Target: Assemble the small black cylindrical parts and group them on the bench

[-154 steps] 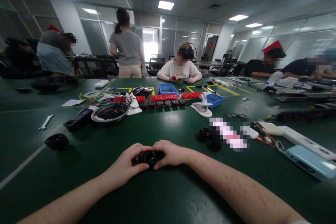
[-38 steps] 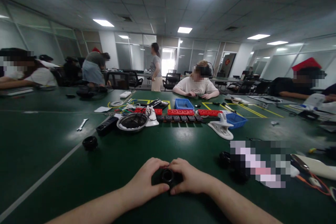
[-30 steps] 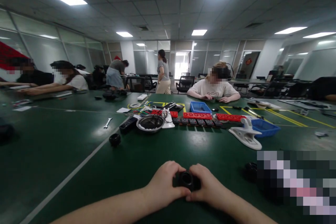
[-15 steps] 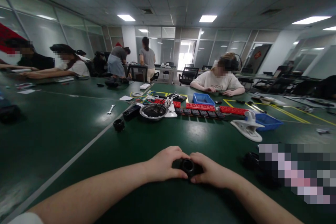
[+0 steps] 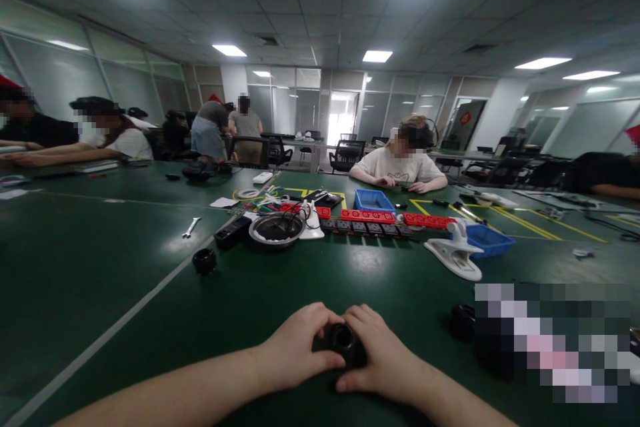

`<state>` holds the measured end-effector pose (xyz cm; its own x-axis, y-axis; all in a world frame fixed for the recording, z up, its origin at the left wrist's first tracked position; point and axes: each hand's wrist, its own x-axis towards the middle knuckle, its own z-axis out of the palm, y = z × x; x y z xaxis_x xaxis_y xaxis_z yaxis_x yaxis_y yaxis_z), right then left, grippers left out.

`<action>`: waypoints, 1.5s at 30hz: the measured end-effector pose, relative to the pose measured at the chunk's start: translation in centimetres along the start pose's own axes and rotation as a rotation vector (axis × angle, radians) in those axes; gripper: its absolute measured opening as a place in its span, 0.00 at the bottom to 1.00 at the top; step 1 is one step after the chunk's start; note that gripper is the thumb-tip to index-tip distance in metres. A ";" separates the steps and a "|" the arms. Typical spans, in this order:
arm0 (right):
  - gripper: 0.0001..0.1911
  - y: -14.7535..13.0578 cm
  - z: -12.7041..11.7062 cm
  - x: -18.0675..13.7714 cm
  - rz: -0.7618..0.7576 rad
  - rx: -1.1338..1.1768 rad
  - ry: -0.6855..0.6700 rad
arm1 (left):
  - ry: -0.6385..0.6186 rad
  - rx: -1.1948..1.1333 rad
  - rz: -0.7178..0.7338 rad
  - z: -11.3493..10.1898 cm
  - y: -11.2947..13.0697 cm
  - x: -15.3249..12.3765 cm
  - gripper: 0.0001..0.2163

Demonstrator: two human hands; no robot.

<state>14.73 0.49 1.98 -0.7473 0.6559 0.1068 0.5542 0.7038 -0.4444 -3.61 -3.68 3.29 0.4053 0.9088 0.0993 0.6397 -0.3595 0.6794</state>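
A small black ring-shaped part (image 5: pixel 342 340) rests on the green table (image 5: pixel 125 267) just in front of me. My left hand (image 5: pixel 295 347) curls round its left side and my right hand (image 5: pixel 380 353) curls round its right side, so both are closed on it with fingertips pinching its rim. Only the part's open top shows between my thumbs. Both bare forearms lie low over the table.
Another black ring part (image 5: pixel 204 260) lies to the left, a third (image 5: pixel 463 321) to the right. Further back stand a metal bowl (image 5: pixel 277 229), red and black power strips (image 5: pixel 375 217), blue bins (image 5: pixel 373 199) and a white clamp (image 5: pixel 454 257). Several people sit around the table.
My hands stay closed on the black part in the same grip. The view has swung left and back, and a standing person at the back has walked leftward.
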 end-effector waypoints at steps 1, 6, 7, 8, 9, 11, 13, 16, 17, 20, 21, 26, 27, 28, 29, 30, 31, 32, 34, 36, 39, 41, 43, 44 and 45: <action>0.30 0.4 -0.4 0.0 -0.024 0.066 -0.056 | -0.026 -0.015 0.021 -0.2 -0.1 0.0 0.16; 0.18 1.8 -1.5 0.4 -0.058 0.232 -0.197 | -0.062 -0.027 0.039 -0.5 0.2 0.0 0.17; 0.18 1.8 -1.4 0.4 -0.046 0.229 -0.186 | -0.053 -0.016 0.037 -0.4 0.2 0.0 0.17; 0.19 1.7 -1.2 0.4 -0.023 0.208 -0.171 | -0.040 -0.002 0.032 -0.3 0.3 0.0 0.17; 0.20 1.6 -0.8 0.4 0.013 0.172 -0.151 | -0.025 0.013 0.022 -0.1 0.3 0.0 0.17; 0.20 1.1 0.1 0.3 0.092 0.072 -0.087 | 0.020 0.047 -0.024 0.3 0.4 -0.1 0.17; 0.18 0.5 1.0 0.3 0.142 -0.040 0.008 | 0.076 0.085 -0.079 0.6 0.4 -0.2 0.18; 0.18 -0.3 1.6 0.2 0.156 -0.161 0.095 | 0.120 0.152 -0.095 0.6 0.6 -0.3 0.17; 0.20 -0.5 1.4 0.2 0.153 -0.170 0.095 | 0.110 0.174 -0.075 0.5 0.6 -0.3 0.17; 0.27 -0.4 0.3 0.2 0.088 -0.081 0.016 | 0.047 0.204 0.034 0.0 0.4 -0.3 0.17; 0.28 -0.2 -0.2 0.3 0.056 -0.025 -0.032 | 0.027 0.203 0.081 -0.2 0.3 -0.2 0.17; 0.15 1.0 -1.1 0.7 -0.022 0.156 -0.203 | -0.032 0.193 0.189 -0.2 -0.3 -0.1 0.20; 0.16 1.0 -0.9 0.8 -0.004 0.142 -0.187 | -0.018 0.194 0.168 -0.1 -0.2 -0.2 0.19; 0.18 0.9 -0.6 0.8 0.027 0.110 -0.154 | 0.007 0.196 0.134 0.1 -0.1 -0.2 0.19; 0.19 0.6 -0.2 0.7 0.066 0.063 -0.111 | 0.037 0.199 0.091 0.3 0.1 -0.3 0.19; 0.19 0.3 0.2 0.7 0.108 0.007 -0.063 | 0.064 0.204 0.044 0.5 0.2 -0.3 0.19; 0.19 -0.1 0.6 0.6 0.144 -0.051 -0.017 | 0.087 0.211 0.000 0.6 0.4 -0.4 0.19; 0.19 -0.5 0.9 0.5 0.167 -0.107 0.018 | 0.103 0.219 -0.034 0.7 0.6 -0.4 0.19; 0.19 -1.0 1.1 0.3 0.178 -0.191 0.055 | 0.108 0.230 -0.047 0.7 0.7 -0.4 0.19; 0.23 -1.1 0.8 0.2 0.150 -0.200 0.047 | 0.089 0.236 0.010 0.5 0.6 -0.4 0.18; 0.30 -0.6 -0.4 0.1 0.066 -0.039 -0.051 | 0.034 0.228 0.136 -0.1 0.2 -0.2 0.18; 0.26 0.0 -1.3 0.2 0.021 0.101 -0.158 | -0.008 0.208 0.207 -0.5 -0.2 -0.1 0.19; 0.17 0.5 -1.9 0.4 0.017 0.193 -0.233 | -0.038 0.187 0.256 -0.7 -0.4 0.0 0.19; 0.14 0.7 -2.0 0.5 0.022 0.220 -0.250 | -0.051 0.179 0.272 -0.8 -0.5 0.1 0.20; 0.12 0.9 -2.1 0.5 0.029 0.235 -0.255 | -0.060 0.171 0.283 -0.8 -0.5 0.1 0.19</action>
<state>15.58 2.00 3.50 -0.8163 0.5648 -0.1211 0.4992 0.5843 -0.6398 -4.45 -3.24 3.54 0.6171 0.7556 0.2197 0.5949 -0.6307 0.4983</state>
